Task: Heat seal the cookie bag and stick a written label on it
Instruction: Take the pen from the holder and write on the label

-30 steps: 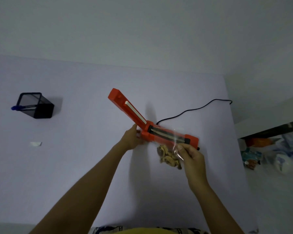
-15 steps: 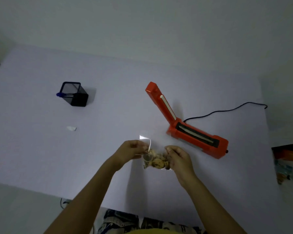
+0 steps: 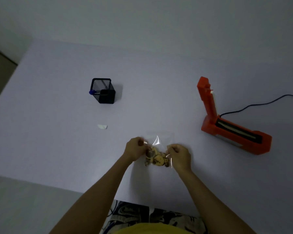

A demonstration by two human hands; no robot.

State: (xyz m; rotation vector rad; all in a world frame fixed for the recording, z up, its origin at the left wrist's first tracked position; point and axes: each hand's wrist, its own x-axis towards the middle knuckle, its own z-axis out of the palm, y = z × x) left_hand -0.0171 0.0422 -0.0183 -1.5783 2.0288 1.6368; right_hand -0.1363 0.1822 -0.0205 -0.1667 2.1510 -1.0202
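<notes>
A clear cookie bag (image 3: 156, 155) with several brown cookies inside lies on the white table (image 3: 57, 149) near its front edge. My left hand (image 3: 135, 149) pinches the bag's left side and my right hand (image 3: 179, 156) pinches its right side. The bag's empty top part points away from me. To the right stands the orange heat sealer (image 3: 233, 132) with its lid raised, apart from the bag. A small white label (image 3: 102, 126) lies on the table to the left of my hands.
A black mesh pen holder (image 3: 103, 91) with a blue pen (image 3: 91, 92) stands at the back left. The sealer's black cord (image 3: 260, 103) runs off to the right. The table's left edge slants close by at the lower left.
The bag has come off the sealer's bar and moved toward me onto the table. My left hand left the sealer and took the bag's left side. The view swung left.
</notes>
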